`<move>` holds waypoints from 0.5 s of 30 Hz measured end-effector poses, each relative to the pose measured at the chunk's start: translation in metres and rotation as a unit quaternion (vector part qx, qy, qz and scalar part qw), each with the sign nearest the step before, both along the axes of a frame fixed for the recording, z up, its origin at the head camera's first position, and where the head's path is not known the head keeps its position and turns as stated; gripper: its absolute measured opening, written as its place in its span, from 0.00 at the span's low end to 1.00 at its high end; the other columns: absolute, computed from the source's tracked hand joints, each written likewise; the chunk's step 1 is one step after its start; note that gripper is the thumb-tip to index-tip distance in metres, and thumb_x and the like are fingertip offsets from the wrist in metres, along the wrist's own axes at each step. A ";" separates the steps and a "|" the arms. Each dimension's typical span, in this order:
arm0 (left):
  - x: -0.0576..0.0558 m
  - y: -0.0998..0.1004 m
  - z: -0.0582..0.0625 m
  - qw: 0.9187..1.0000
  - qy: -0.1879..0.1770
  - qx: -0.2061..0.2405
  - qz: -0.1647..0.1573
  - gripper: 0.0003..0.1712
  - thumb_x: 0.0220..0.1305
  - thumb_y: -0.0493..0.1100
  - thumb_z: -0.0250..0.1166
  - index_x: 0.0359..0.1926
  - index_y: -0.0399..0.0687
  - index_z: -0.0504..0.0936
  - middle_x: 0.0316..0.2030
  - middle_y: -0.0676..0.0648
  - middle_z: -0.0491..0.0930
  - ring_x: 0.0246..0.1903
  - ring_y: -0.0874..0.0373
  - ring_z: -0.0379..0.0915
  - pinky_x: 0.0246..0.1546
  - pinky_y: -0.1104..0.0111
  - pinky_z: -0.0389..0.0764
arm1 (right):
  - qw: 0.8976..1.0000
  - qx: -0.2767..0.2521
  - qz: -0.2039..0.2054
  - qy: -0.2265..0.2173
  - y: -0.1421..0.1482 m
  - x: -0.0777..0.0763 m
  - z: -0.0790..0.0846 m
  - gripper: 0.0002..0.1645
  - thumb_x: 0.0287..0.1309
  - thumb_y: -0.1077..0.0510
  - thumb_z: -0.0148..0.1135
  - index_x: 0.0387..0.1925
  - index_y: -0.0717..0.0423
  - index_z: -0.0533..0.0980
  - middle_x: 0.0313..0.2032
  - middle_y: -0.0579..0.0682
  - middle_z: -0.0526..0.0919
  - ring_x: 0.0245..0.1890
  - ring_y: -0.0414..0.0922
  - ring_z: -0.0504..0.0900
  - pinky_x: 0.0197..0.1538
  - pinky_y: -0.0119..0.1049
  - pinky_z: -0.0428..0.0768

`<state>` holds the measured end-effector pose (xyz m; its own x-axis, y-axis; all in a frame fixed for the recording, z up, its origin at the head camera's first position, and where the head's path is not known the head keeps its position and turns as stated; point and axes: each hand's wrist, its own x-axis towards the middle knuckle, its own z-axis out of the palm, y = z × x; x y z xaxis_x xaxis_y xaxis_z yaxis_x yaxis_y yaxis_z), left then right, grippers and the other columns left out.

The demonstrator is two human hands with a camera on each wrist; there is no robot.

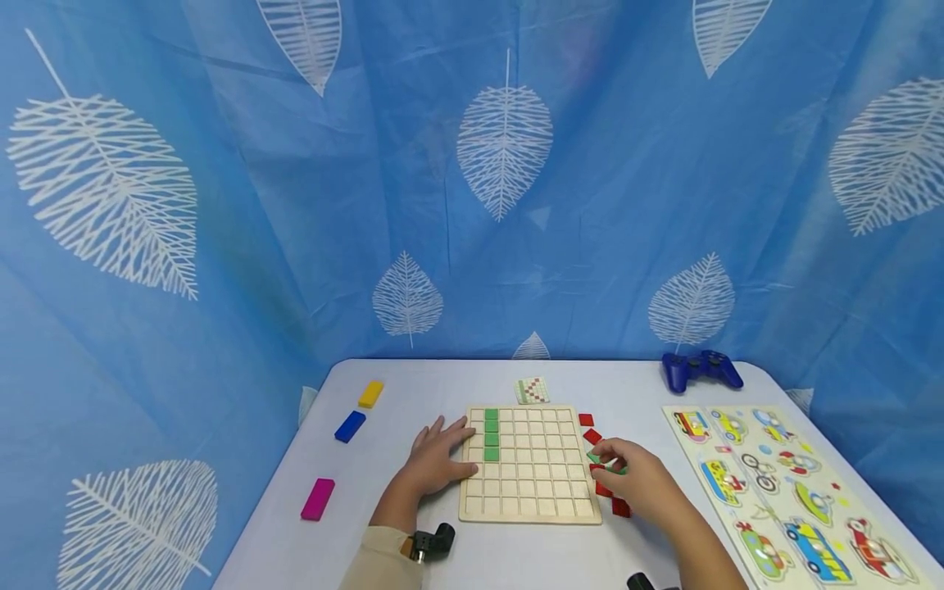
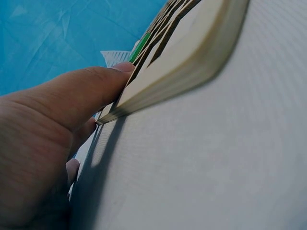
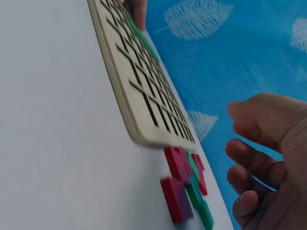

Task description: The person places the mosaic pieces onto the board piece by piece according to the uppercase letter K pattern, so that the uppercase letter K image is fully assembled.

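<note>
A wooden grid board (image 1: pixel 529 510) lies flat on the table, with several green tiles (image 1: pixel 491 440) in one column near its left side. My left hand (image 1: pixel 433 460) rests at the board's left edge, thumb and fingertips touching the rim. In the left wrist view the thumb (image 2: pixel 96 86) lies over that edge. Just right of the board are loose red tiles (image 1: pixel 621 508) and green tiles (image 3: pixel 205 215). Over them hovers my right hand (image 1: pixel 640 479), its fingers loosely bent. The right wrist view shows nothing between thumb and fingers (image 3: pixel 242 153).
A small pattern card (image 1: pixel 533 390) lies behind the board. Yellow (image 1: pixel 371 394), blue (image 1: pixel 350 426) and pink (image 1: pixel 318 499) blocks are on the left. To the right are a picture puzzle board (image 1: pixel 760 459) and a blue game controller (image 1: pixel 701 371). A blue leaf-print curtain (image 1: pixel 472 287) hangs behind.
</note>
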<state>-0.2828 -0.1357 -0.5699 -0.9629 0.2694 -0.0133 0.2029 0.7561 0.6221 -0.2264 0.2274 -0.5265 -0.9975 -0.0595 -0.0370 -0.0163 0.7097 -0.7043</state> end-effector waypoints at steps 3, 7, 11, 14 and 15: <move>-0.001 0.000 0.000 1.000 0.002 0.002 -0.002 0.40 0.62 0.57 0.76 0.74 0.62 0.75 0.81 0.55 0.59 0.84 0.41 0.36 0.80 0.37 0.37 | 1.000 0.025 0.001 -0.004 0.014 -0.002 -0.002 0.20 0.61 0.51 0.74 0.54 0.49 0.82 0.49 0.43 0.84 0.50 0.45 0.80 0.51 0.47 0.83; 0.000 0.000 -0.002 1.000 0.002 0.000 -0.001 0.40 0.61 0.57 0.76 0.73 0.62 0.75 0.81 0.55 0.60 0.84 0.42 0.37 0.80 0.38 0.38 | 0.998 0.066 0.005 -0.009 0.027 -0.001 -0.008 0.20 0.59 0.53 0.76 0.52 0.48 0.83 0.52 0.46 0.85 0.53 0.49 0.80 0.59 0.57 0.81; 0.000 0.001 -0.003 1.000 0.004 -0.004 -0.001 0.40 0.61 0.57 0.76 0.73 0.62 0.75 0.81 0.55 0.60 0.84 0.42 0.37 0.80 0.38 0.38 | 0.996 0.092 0.020 -0.002 0.036 0.002 -0.017 0.21 0.57 0.55 0.76 0.52 0.46 0.84 0.57 0.49 0.85 0.59 0.54 0.78 0.64 0.63 0.76; 0.000 0.000 -0.001 1.000 0.004 -0.006 -0.004 0.41 0.61 0.57 0.76 0.74 0.61 0.74 0.81 0.54 0.59 0.84 0.42 0.37 0.81 0.38 0.37 | 0.995 0.098 0.034 0.005 0.041 0.003 -0.022 0.21 0.56 0.54 0.77 0.52 0.44 0.85 0.59 0.49 0.84 0.61 0.55 0.76 0.64 0.63 0.75; 0.001 0.000 -0.001 1.000 0.004 -0.007 -0.004 0.41 0.61 0.57 0.76 0.74 0.62 0.74 0.81 0.54 0.59 0.84 0.42 0.37 0.81 0.39 0.37 | 0.994 0.098 0.035 0.006 0.042 0.003 -0.024 0.20 0.56 0.54 0.77 0.52 0.43 0.85 0.59 0.48 0.84 0.60 0.55 0.76 0.64 0.62 0.75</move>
